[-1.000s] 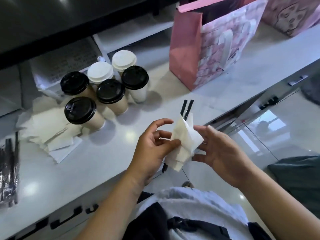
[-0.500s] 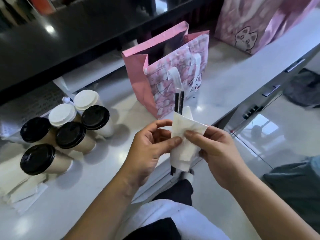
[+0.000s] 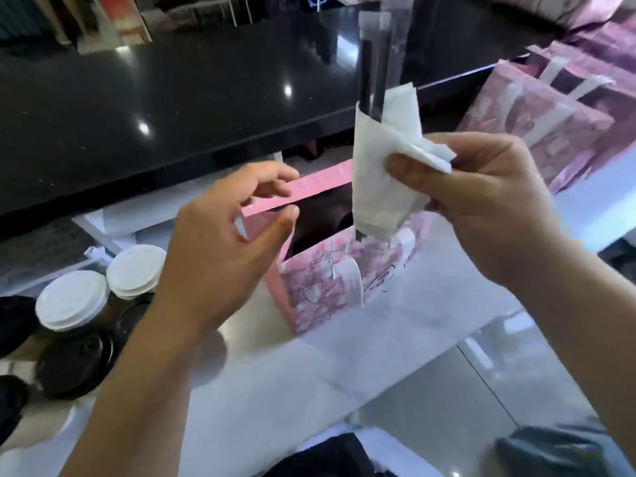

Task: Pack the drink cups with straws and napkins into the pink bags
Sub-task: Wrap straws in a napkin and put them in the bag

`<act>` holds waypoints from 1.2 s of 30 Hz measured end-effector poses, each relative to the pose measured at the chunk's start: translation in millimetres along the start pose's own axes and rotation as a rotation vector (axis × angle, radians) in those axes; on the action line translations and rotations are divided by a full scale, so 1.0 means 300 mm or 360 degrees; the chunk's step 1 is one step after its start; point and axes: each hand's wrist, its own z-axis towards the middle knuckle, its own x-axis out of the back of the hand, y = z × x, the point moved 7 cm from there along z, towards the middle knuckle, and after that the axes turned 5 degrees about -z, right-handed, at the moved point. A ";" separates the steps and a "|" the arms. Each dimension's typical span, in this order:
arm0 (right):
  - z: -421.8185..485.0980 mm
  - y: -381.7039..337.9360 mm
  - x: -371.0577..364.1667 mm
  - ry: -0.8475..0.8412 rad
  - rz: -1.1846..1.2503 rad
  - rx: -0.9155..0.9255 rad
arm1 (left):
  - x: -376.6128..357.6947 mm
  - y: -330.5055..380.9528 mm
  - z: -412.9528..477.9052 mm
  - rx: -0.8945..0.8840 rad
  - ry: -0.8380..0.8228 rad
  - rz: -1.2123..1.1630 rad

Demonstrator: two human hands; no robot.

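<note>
Gripping straws in a napkin, the right hand hovers over the open pink bag; left hand fingers open; cups at bench left edge unpacked.

The left hand no longer pinches the napkin; it has let go and now hovers open, its fingers and thumb spread close to the far rim of the pink bag; the right hand alone now grips the napkin wrapped round the straws; the bundle, earlier held over the bench edge short of the bag, now stands upright above the bag's open mouth, its lower end at the near rim.
</note>
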 end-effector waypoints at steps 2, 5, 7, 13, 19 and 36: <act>0.124 -0.012 0.012 -0.0116 -0.0304 0.0150 | -0.016 -0.057 0.054 0.0074 -0.0082 0.0297; 0.203 -0.023 0.002 -0.0352 -0.0810 0.0292 | -0.083 -0.120 0.053 0.0162 -0.0310 0.0511; 0.252 0.013 -0.051 -0.0641 -0.1064 0.0244 | -0.099 -0.168 0.058 0.0194 -0.0360 0.0614; 0.264 0.196 -0.148 -0.1329 -0.1878 0.0205 | -0.104 -0.234 0.027 0.0681 -0.0633 0.0337; 0.197 0.315 -0.189 -0.1730 -0.2254 0.0316 | -0.129 -0.211 0.037 0.0622 -0.0711 0.0342; 0.257 0.349 0.256 -0.1045 -0.0752 0.0117 | -0.184 -0.099 0.156 0.0414 -0.0303 0.0940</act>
